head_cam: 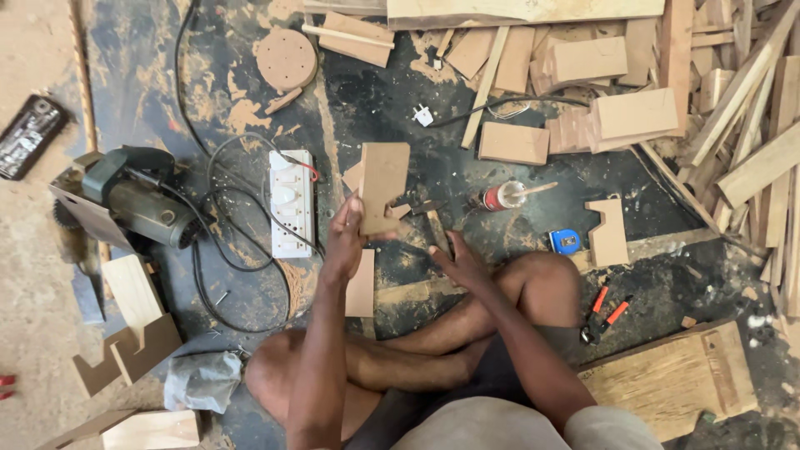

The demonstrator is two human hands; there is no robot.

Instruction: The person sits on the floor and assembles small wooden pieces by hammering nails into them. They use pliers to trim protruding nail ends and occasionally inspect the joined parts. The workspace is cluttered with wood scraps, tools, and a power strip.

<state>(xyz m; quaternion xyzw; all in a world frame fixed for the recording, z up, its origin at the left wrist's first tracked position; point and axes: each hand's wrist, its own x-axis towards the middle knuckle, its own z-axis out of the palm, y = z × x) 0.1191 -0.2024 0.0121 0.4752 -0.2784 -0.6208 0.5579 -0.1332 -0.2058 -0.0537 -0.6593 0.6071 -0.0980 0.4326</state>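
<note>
**Op:** Notched board piece (pixel 382 187) is what I watch from my remote seat: it is held upright over the dark, sawdust-streaked floor (pixel 433 125), just right of the white power strip (pixel 291 202).

**Second:** What is the biggest thing around it?

**Op:** I see the heap of wood offcuts (pixel 667 92) filling the upper right, probably piled within arm's reach of the seated person. On the left lies a green power tool (pixel 137 200), its black cable (pixel 229 275) looping towards the strip.

**Second:** And nearer in?

**Op:** A matching notched piece (pixel 608 233) lies flat to the right, beside a small blue tape measure (pixel 564 242). A red glue pot (pixel 500 197) with a stick in it stands just above the hands. Orange-handled pliers (pixel 604 312) lie by the knee.

**Second:** Hands?

**Op:** The left hand (pixel 343 242) is closed around the board's lower edge, tilting its face up, I judge for inspection. The right hand (pixel 461 262) rests low on the floor, beside a thin tool (pixel 436 229); whether its fingers grasp anything I cannot tell.
</note>
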